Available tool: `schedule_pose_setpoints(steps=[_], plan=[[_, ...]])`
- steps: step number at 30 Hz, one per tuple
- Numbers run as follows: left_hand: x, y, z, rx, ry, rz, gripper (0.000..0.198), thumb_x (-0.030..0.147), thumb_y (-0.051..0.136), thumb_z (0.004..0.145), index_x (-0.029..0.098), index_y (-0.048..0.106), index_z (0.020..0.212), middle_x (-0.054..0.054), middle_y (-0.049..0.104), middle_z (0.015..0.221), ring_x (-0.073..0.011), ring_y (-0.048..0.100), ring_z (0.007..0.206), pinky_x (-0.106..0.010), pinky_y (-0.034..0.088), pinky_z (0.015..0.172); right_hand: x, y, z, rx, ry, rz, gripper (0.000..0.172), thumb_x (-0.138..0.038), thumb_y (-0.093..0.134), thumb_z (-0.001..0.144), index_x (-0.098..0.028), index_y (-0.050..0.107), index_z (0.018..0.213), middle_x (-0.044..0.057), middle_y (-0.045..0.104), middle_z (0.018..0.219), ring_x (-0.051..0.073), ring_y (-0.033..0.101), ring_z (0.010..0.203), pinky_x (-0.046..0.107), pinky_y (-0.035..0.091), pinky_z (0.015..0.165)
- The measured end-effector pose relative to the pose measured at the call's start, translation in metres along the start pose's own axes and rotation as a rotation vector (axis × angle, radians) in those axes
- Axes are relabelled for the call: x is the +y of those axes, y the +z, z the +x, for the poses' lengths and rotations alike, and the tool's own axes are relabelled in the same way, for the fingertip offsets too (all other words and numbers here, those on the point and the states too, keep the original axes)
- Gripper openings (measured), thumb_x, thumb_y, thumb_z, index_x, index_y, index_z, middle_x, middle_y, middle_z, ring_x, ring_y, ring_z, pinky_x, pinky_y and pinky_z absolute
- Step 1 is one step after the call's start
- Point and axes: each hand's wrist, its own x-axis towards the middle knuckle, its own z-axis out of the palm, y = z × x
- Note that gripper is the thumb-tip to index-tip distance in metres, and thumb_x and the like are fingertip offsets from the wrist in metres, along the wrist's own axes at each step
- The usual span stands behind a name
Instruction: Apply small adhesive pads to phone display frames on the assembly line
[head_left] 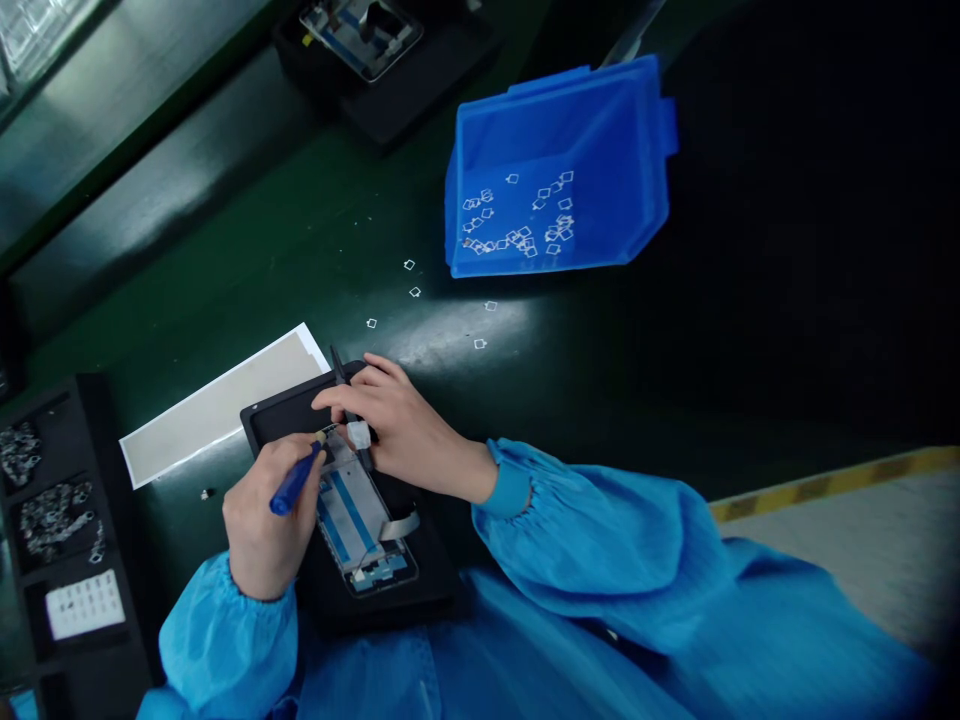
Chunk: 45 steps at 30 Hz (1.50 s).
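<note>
My left hand [262, 515] is closed around a blue pen-like tool [296, 482], its pale yellowish end against the upper part of a phone frame [360, 515]. My right hand [412, 430] grips dark tweezers [339, 368] with a white wrap around them; one end points up past the fingers, and the other end lies low by the frame. The phone frame has blue strips and a loose flex cable [400, 526] at its right side. It rests in a black holder [259, 420]. My fingers partly hide its top end.
A blue bin [559, 130] holds many small white square rings, and several more rings [480, 344] lie on the green table. Left are a pale sheet [217, 410] and a black compartment tray [90, 430] of small parts. Another phone frame [364, 35] sits at the back.
</note>
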Motion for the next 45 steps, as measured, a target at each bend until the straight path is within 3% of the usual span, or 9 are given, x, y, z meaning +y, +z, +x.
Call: schedule_pose_setpoints(steps=[11, 13, 16, 19, 23, 27, 31, 40, 45], plan=[[-0.001, 0.006, -0.006, 0.008, -0.095, -0.124, 0.012, 0.017, 0.064, 0.089, 0.020, 0.059, 0.099, -0.004, 0.072, 0.095, -0.0165, 0.072, 0.089, -0.026, 0.057, 0.078, 0.000, 0.003, -0.001, 0.021, -0.004, -0.020, 0.038, -0.001, 0.053, 0.080, -0.024, 0.059, 0.110, -0.001, 0.065, 0.086, 0.019, 0.058, 0.090, 0.052, 0.023, 0.115], [-0.003, 0.008, -0.008, 0.085, -0.249, -0.234, 0.012, 0.019, 0.064, 0.088, 0.021, 0.058, 0.099, -0.004, 0.071, 0.093, -0.0173, 0.072, 0.087, -0.028, 0.058, 0.075, -0.001, 0.004, 0.000, 0.026, -0.001, -0.019, 0.041, 0.001, 0.054, 0.077, -0.023, 0.059, 0.109, -0.002, 0.064, 0.084, 0.019, 0.058, 0.089, 0.051, 0.023, 0.115], [-0.006, 0.008, -0.010, 0.343, -0.440, -0.396, 0.016, 0.020, 0.060, 0.089, 0.021, 0.049, 0.100, -0.003, 0.068, 0.091, -0.0172, 0.071, 0.083, -0.033, 0.060, 0.074, -0.001, 0.005, 0.000, 0.026, 0.003, -0.022, 0.046, 0.005, 0.052, 0.073, -0.023, 0.058, 0.109, -0.002, 0.064, 0.082, 0.019, 0.058, 0.090, 0.051, 0.023, 0.115], [-0.009, 0.001, -0.013, 0.464, -0.380, -0.416, 0.010, 0.018, 0.053, 0.090, 0.022, 0.045, 0.095, 0.000, 0.061, 0.086, -0.0180, 0.069, 0.083, -0.042, 0.058, 0.083, -0.001, 0.006, -0.001, 0.027, 0.009, -0.023, 0.048, 0.006, 0.052, 0.071, -0.024, 0.058, 0.109, -0.003, 0.064, 0.083, 0.019, 0.058, 0.089, 0.051, 0.023, 0.115], [-0.007, -0.004, -0.023, 0.121, -0.179, -0.129, 0.011, 0.015, 0.049, 0.090, 0.020, 0.058, 0.088, -0.001, 0.055, 0.079, -0.0140, 0.061, 0.070, -0.027, 0.052, 0.068, 0.001, 0.007, -0.002, 0.035, -0.004, -0.020, 0.043, 0.002, 0.055, 0.075, -0.023, 0.059, 0.110, -0.003, 0.064, 0.083, 0.019, 0.058, 0.088, 0.051, 0.023, 0.115], [-0.007, 0.005, -0.035, -0.139, 0.007, 0.264, 0.028, 0.018, 0.053, 0.091, 0.022, 0.067, 0.114, 0.001, 0.054, 0.072, -0.0113, 0.052, 0.054, -0.023, 0.041, 0.051, 0.000, 0.007, -0.001, 0.049, -0.019, -0.029, 0.033, -0.003, 0.057, 0.081, -0.020, 0.060, 0.110, -0.001, 0.064, 0.082, 0.019, 0.058, 0.088, 0.050, 0.024, 0.115], [-0.008, 0.013, -0.038, -0.159, 0.073, 0.441, 0.033, 0.017, 0.050, 0.092, 0.022, 0.067, 0.121, 0.000, 0.055, 0.071, -0.0123, 0.050, 0.050, -0.026, 0.037, 0.049, 0.000, 0.006, -0.001, 0.051, -0.014, -0.035, 0.028, -0.007, 0.054, 0.086, -0.021, 0.061, 0.109, -0.002, 0.064, 0.081, 0.018, 0.058, 0.087, 0.051, 0.026, 0.115], [-0.006, 0.004, -0.026, -0.283, 0.055, 0.430, 0.035, 0.016, 0.048, 0.092, 0.024, 0.068, 0.119, 0.000, 0.061, 0.073, -0.0121, 0.054, 0.051, -0.026, 0.036, 0.046, -0.002, 0.004, -0.002, 0.027, -0.007, -0.052, 0.030, -0.007, 0.052, 0.087, -0.024, 0.060, 0.110, -0.001, 0.064, 0.082, 0.019, 0.059, 0.086, 0.054, 0.026, 0.115], [-0.008, 0.009, -0.030, -0.186, 0.072, 0.424, 0.033, 0.014, 0.050, 0.092, 0.023, 0.069, 0.116, 0.001, 0.060, 0.071, -0.0116, 0.052, 0.049, -0.026, 0.037, 0.047, -0.002, 0.004, -0.002, 0.023, 0.003, -0.056, 0.031, -0.006, 0.054, 0.085, -0.024, 0.060, 0.110, -0.002, 0.066, 0.083, 0.019, 0.060, 0.087, 0.054, 0.027, 0.115]])
